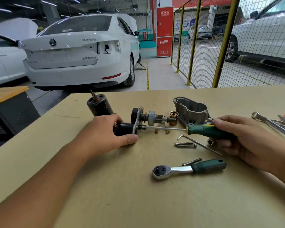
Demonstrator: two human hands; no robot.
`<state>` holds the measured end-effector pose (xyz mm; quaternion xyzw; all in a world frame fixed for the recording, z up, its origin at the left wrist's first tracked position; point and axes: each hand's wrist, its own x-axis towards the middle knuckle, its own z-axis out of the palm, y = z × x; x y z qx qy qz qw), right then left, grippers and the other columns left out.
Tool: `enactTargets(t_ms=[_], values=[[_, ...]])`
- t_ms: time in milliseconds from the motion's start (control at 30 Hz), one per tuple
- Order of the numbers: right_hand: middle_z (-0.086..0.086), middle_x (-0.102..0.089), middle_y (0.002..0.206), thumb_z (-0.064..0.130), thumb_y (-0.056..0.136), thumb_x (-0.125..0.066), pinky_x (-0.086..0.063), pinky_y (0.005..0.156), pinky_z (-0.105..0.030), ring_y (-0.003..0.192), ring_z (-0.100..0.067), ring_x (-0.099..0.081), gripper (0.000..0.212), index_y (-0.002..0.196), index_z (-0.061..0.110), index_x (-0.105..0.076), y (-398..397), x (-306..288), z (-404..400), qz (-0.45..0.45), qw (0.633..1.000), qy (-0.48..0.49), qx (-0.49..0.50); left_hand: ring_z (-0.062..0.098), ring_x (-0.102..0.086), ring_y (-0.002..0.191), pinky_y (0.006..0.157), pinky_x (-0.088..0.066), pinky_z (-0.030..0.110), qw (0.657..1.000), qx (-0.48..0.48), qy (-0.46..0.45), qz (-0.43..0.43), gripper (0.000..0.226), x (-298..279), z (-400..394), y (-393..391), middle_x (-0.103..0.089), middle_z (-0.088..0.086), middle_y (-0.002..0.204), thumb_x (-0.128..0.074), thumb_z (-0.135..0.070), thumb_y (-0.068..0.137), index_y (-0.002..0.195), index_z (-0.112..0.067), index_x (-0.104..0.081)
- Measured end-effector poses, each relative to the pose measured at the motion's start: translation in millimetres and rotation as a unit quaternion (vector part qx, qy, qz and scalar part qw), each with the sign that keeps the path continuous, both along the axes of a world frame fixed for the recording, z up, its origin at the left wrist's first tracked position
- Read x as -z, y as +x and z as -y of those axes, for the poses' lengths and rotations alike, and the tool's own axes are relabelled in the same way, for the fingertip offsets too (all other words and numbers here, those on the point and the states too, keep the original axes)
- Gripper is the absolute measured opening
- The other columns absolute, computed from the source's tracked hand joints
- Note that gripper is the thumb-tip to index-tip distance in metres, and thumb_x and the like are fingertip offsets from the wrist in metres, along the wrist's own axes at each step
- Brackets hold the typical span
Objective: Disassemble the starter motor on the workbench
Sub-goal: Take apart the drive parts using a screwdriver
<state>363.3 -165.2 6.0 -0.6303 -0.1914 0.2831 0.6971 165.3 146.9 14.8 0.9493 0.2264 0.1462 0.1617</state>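
The partly stripped starter motor lies mid-bench: a black solenoid cylinder (124,129) fixed to a metal plate (137,122), with the pinion shaft (152,118) pointing right. My left hand (109,132) grips the solenoid. My right hand (247,137) holds a green-handled screwdriver (204,130) whose tip meets a screw on the plate. The black motor body (99,105) stands behind, and the grey aluminium nose housing (192,109) lies to the right.
A green-handled ratchet (187,168), a long hex key (199,143), two long bolts (185,144), a loose bolt (192,161) and a socket (211,142) lie on the wooden bench (138,195). Wrenches (273,122) sit at the right edge. White cars and a fence stand beyond.
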Motion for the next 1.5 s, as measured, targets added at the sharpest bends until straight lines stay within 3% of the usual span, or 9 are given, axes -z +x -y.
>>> enactTargets(t_ms=[167, 333, 467, 633, 800, 1000, 1200, 1400, 1500], values=[[-0.012, -0.067, 0.086, 0.003, 0.052, -0.089, -0.048, 0.048, -0.027, 0.059, -0.018, -0.050, 0.051, 0.099, 0.013, -0.072, 3, 2, 5, -0.002, 0.999, 0.032, -0.024, -0.014, -0.058, 0.083, 0.059, -0.045, 0.021, 0.994, 0.005, -0.081, 0.066, 0.068, 7, -1, 1, -0.065, -0.016, 0.085, -0.071, -0.092, 0.043, 0.089, -0.041, -0.066], [-0.014, -0.068, 0.075, 0.056, 0.074, -0.073, -0.038, 0.041, -0.024, 0.046, -0.018, -0.049, 0.044, 0.097, 0.019, -0.073, -1, -2, 2, 0.033, 0.999, -0.037, 0.000, 0.016, -0.063, 0.050, 0.046, -0.054, 0.033, 0.965, 0.034, -0.230, 0.117, 0.033, 7, -10, -2, -0.074, 0.005, 0.087, -0.075, -0.064, 0.076, 0.092, -0.035, -0.076], [-0.018, -0.067, 0.079, 0.041, 0.067, -0.084, -0.036, 0.042, -0.022, 0.047, -0.017, -0.045, 0.041, 0.097, 0.016, -0.071, 3, -1, 6, 0.041, 0.999, -0.020, -0.026, 0.026, -0.060, 0.050, 0.045, -0.049, 0.036, 0.951, 0.034, -0.275, 0.136, 0.018, 9, -12, -1, -0.072, 0.016, 0.086, -0.066, -0.034, 0.098, 0.096, -0.021, -0.079], [-0.010, -0.067, 0.085, 0.010, 0.049, -0.094, -0.048, 0.049, -0.026, 0.061, -0.017, -0.053, 0.049, 0.094, 0.016, -0.074, 4, 2, 6, 0.014, 0.999, 0.031, -0.032, 0.034, -0.066, 0.057, 0.039, -0.045, 0.031, 0.936, 0.026, -0.327, 0.126, 0.015, 10, -10, 0, -0.074, 0.010, 0.091, -0.067, -0.032, 0.098, 0.095, -0.021, -0.078], [-0.017, -0.066, 0.075, 0.058, 0.072, -0.074, -0.037, 0.041, -0.024, 0.046, -0.019, -0.049, 0.048, 0.099, 0.019, -0.071, 1, 0, 5, 0.048, 0.998, -0.046, -0.009, 0.030, -0.067, 0.058, 0.040, -0.048, 0.030, 0.925, 0.034, -0.351, 0.138, 0.020, 11, -10, 1, -0.073, 0.019, 0.097, -0.068, -0.031, 0.097, 0.100, -0.013, -0.076], [-0.012, -0.068, 0.088, 0.014, 0.050, -0.097, -0.048, 0.047, -0.027, 0.059, -0.018, -0.054, 0.060, 0.105, 0.014, -0.072, 6, 4, 9, 0.022, 0.999, 0.011, -0.039, 0.031, -0.067, 0.059, 0.041, -0.049, 0.030, 0.915, 0.035, -0.374, 0.147, 0.040, 11, -10, 1, -0.074, 0.017, 0.096, -0.071, -0.046, 0.079, 0.100, -0.013, -0.077], [-0.017, -0.066, 0.079, 0.055, 0.068, -0.080, -0.037, 0.040, -0.022, 0.049, -0.018, -0.048, 0.050, 0.099, 0.017, -0.072, -1, -1, 3, 0.019, 0.999, -0.032, -0.018, 0.030, -0.065, 0.059, 0.041, -0.050, 0.029, 0.914, 0.034, -0.373, 0.154, 0.023, 14, -11, 4, -0.073, 0.021, 0.097, -0.069, -0.033, 0.094, 0.100, -0.012, -0.077], [-0.011, -0.065, 0.086, 0.012, 0.059, -0.084, -0.042, 0.043, -0.025, 0.057, -0.017, -0.050, 0.043, 0.100, 0.016, -0.072, 4, 4, 5, 0.010, 0.999, 0.031, -0.025, 0.031, -0.065, 0.060, 0.041, -0.050, 0.029, 0.912, 0.032, -0.378, 0.154, 0.024, 14, -11, 3, -0.073, 0.021, 0.098, -0.069, -0.032, 0.093, 0.102, -0.011, -0.077], [-0.011, -0.064, 0.083, 0.018, 0.064, -0.085, -0.043, 0.044, -0.025, 0.058, -0.016, -0.050, 0.037, 0.098, 0.016, -0.073, 1, 4, 3, 0.015, 0.999, 0.019, -0.040, 0.031, -0.065, 0.060, 0.041, -0.050, 0.029, 0.911, 0.035, -0.379, 0.157, 0.024, 14, -12, 4, -0.074, 0.020, 0.098, -0.070, -0.033, 0.092, 0.101, -0.013, -0.077]])
